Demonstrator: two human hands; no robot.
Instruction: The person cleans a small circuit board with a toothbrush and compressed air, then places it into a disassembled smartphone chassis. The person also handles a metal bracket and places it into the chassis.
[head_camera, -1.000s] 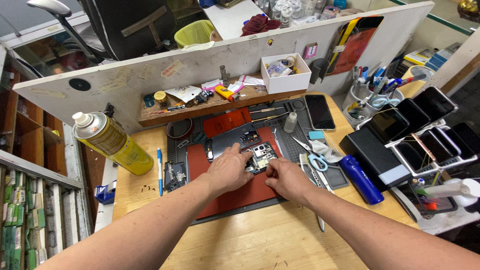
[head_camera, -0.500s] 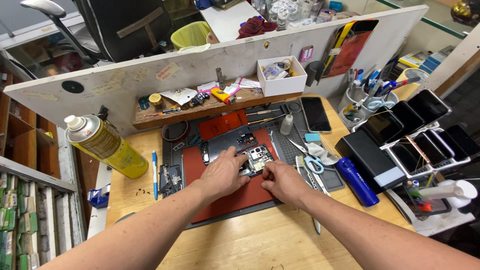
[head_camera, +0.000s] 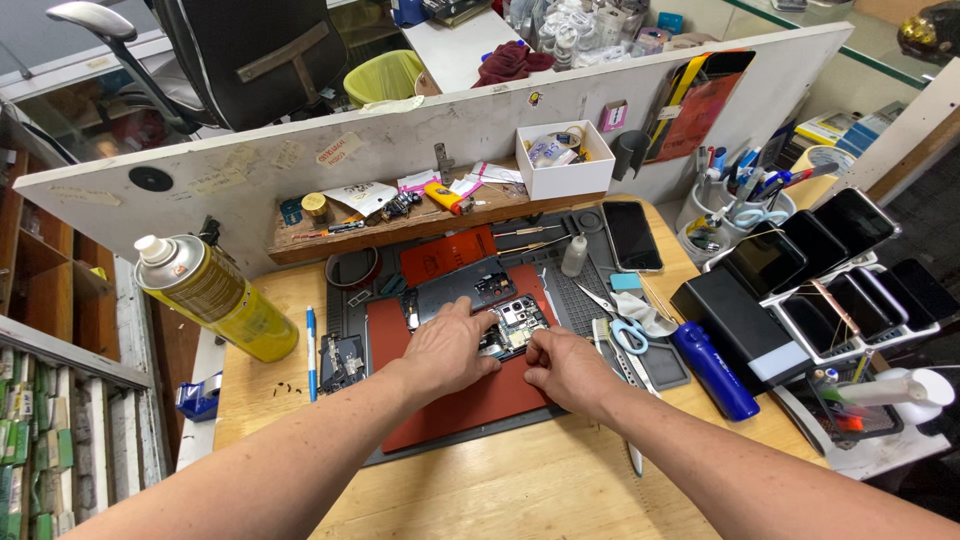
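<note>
An opened phone (head_camera: 478, 295) with its circuit board (head_camera: 520, 320) bare lies on a red mat (head_camera: 470, 400) in the middle of a wooden bench. My left hand (head_camera: 447, 350) rests flat on the phone's lower part, fingers spread and pressing it down. My right hand (head_camera: 565, 368) sits just right of the board, thumb and forefinger pinched together at its edge. Whether something small is held in that pinch is hidden by the fingers.
A yellow spray can (head_camera: 215, 297) stands at the left, a blue pen (head_camera: 311, 352) beside the mat. Scissors (head_camera: 620, 322), a blue cylinder (head_camera: 714, 369) and a rack of phones (head_camera: 840, 270) lie to the right. A white box (head_camera: 565, 165) sits on a small shelf behind.
Both hands have stayed on the phone. My right hand's fingers have drawn closer to the board's edge; the view shifted slightly.
</note>
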